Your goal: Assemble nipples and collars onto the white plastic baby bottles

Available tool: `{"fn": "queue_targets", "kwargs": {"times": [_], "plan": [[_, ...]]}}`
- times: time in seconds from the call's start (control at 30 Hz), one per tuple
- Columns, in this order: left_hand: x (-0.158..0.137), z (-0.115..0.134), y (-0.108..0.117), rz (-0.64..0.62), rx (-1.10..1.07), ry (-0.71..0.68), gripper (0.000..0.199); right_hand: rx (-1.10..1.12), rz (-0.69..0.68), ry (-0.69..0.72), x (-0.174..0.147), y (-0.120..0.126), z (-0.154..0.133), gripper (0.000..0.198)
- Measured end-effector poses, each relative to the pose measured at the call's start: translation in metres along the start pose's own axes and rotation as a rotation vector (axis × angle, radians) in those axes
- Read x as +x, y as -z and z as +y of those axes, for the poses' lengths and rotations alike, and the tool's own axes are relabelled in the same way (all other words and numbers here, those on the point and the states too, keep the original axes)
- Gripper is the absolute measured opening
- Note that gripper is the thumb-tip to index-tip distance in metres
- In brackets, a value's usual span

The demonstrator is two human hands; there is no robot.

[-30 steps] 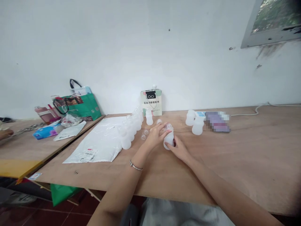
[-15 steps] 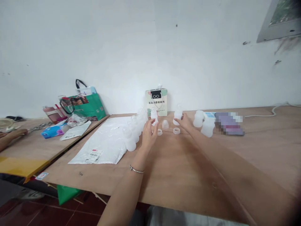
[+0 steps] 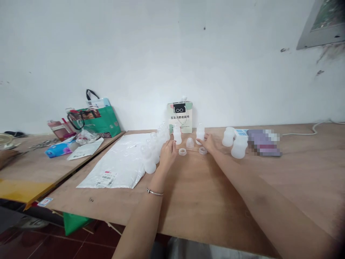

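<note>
My right hand has its thumb and fingers around the lower part of a translucent baby bottle with a clear domed top. Beside a second upright baby bottle is my left hand, its fingers loosely bent and apart from the bottle, with nothing seen in them. Between the two bottles stands a clear dome cap. One collar ring lies in front of the left bottle, another ring by my right wrist. Several capped bottles form a row left of my left hand.
Two topless bottles stand at right, by a small white box and a blurred purple item. A white mailer bag lies at left. A paper bag leans on the wall. Another person's hand shows far left.
The bottle in my right hand has shifted left, towards the other upright bottle. My left hand has drawn slightly back and left from its bottle. The other person's hand has moved left.
</note>
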State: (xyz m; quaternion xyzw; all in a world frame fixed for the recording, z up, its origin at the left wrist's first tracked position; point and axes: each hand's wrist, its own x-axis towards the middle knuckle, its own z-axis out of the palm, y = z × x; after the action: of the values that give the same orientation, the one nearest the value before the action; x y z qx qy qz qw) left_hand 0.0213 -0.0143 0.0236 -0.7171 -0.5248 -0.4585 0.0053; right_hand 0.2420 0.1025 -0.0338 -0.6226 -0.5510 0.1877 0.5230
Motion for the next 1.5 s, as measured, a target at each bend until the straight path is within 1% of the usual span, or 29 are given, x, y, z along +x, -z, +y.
{"fn": "queue_targets", "kwargs": {"times": [0.07, 0.13, 0.2, 0.27, 0.33, 0.4, 0.53, 0.67, 0.77, 0.83, 0.87, 0.9, 0.93, 1.03, 1.1, 1.17, 1.23, 1.3, 1.33, 1.4, 1.5], "plan": [[0.001, -0.003, 0.001, -0.056, 0.074, 0.028, 0.035, -0.024, 0.038, 0.016, -0.014, 0.004, 0.003, 0.061], [0.002, -0.004, 0.004, -0.134, 0.169, 0.064, 0.036, -0.064, 0.036, 0.064, -0.032, 0.010, 0.005, 0.057], [0.000, -0.002, 0.006, -0.217, 0.235, 0.087, 0.037, -0.119, -0.026, 0.148, -0.048, 0.016, 0.005, 0.055], [-0.004, 0.001, 0.007, -0.285, 0.259, 0.093, 0.036, -0.182, -0.120, 0.243, -0.062, 0.021, 0.004, 0.052], [-0.008, 0.003, 0.008, -0.351, 0.291, 0.093, 0.035, -0.241, -0.198, 0.319, -0.071, 0.025, 0.001, 0.041], [-0.011, 0.004, 0.008, -0.406, 0.329, 0.087, 0.032, -0.288, -0.236, 0.367, -0.077, 0.027, -0.001, 0.029], [-0.013, -0.002, 0.007, -0.490, 0.406, 0.069, 0.024, -0.350, -0.251, 0.431, -0.096, 0.034, -0.007, 0.023], [-0.013, -0.011, 0.002, -0.563, 0.454, 0.049, 0.024, -0.357, -0.310, 0.519, -0.134, 0.049, -0.019, 0.022], [-0.012, -0.017, -0.001, -0.574, 0.471, 0.037, 0.024, -0.311, -0.372, 0.583, -0.161, 0.058, -0.030, 0.021], [-0.012, -0.020, -0.003, -0.570, 0.480, 0.041, 0.023, -0.225, -0.406, 0.575, -0.171, 0.061, -0.035, 0.020], [-0.012, -0.021, -0.003, -0.566, 0.485, 0.047, 0.023, -0.160, -0.420, 0.537, -0.172, 0.062, -0.037, 0.019], [-0.012, -0.021, -0.002, -0.560, 0.489, 0.054, 0.022, -0.073, -0.430, 0.464, -0.172, 0.062, -0.039, 0.018], [-0.012, -0.022, -0.002, -0.550, 0.490, 0.058, 0.022, 0.038, -0.440, 0.362, -0.171, 0.061, -0.040, 0.018], [-0.011, -0.018, 0.001, -0.494, 0.479, 0.052, 0.026, 0.530, -0.484, -0.052, -0.162, 0.061, -0.045, 0.019], [-0.010, -0.011, 0.002, -0.443, 0.456, 0.024, 0.035, 0.852, -0.542, -0.318, -0.157, 0.064, -0.048, 0.015], [-0.010, 0.000, 0.002, -0.371, 0.316, -0.036, 0.041, 1.053, -0.610, -0.505, -0.154, 0.067, -0.050, 0.013], [-0.011, 0.015, 0.001, -0.297, 0.047, -0.108, 0.037, 1.150, -0.652, -0.600, -0.152, 0.069, -0.052, 0.016], [-0.015, 0.032, 0.000, -0.235, -0.244, -0.138, 0.029, 1.205, -0.671, -0.632, -0.152, 0.070, -0.053, 0.019], [-0.018, 0.039, 0.000, -0.227, -0.356, -0.136, 0.026, 1.227, -0.680, -0.638, -0.153, 0.070, -0.054, 0.021], [-0.024, 0.052, -0.001, -0.238, -0.515, -0.120, 0.021, 1.267, -0.697, -0.646, -0.153, 0.071, -0.054, 0.023], [-0.031, 0.060, -0.004, -0.315, -0.621, -0.124, 0.019, 1.337, -0.690, -0.647, -0.152, 0.071, -0.054, 0.023]]}}
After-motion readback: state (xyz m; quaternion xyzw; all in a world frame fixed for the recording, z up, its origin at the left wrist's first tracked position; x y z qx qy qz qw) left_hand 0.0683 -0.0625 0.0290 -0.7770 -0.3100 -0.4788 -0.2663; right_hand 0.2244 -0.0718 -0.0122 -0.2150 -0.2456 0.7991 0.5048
